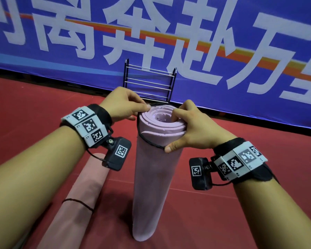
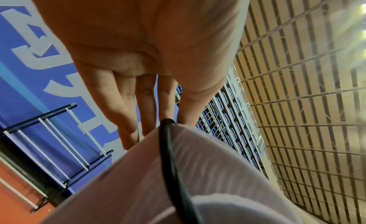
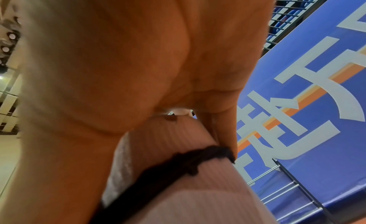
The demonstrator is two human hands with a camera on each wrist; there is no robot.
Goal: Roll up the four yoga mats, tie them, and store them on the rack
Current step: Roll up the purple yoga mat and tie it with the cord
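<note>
A rolled lilac yoga mat (image 1: 153, 177) stands upright on the red floor in front of me. A black elastic band (image 1: 147, 139) loops slantwise round its top end. My left hand (image 1: 126, 105) pinches the band at the far left of the mat's rim. My right hand (image 1: 187, 126) grips the top of the roll, fingers over the rim and thumb pressing the band low on the near side. The band (image 2: 170, 164) crosses the mat in the left wrist view, and the same band (image 3: 178, 163) shows under my right fingers (image 3: 223, 130). A pink rolled mat (image 1: 79, 200) lies at my left, tied with a dark band.
A black metal rack (image 1: 149, 81) with thin silver rungs stands against the blue banner (image 1: 223, 51) just beyond the lilac mat. Red floor (image 1: 241, 212) stretches to the right and left. The rack's rungs hold nothing in view.
</note>
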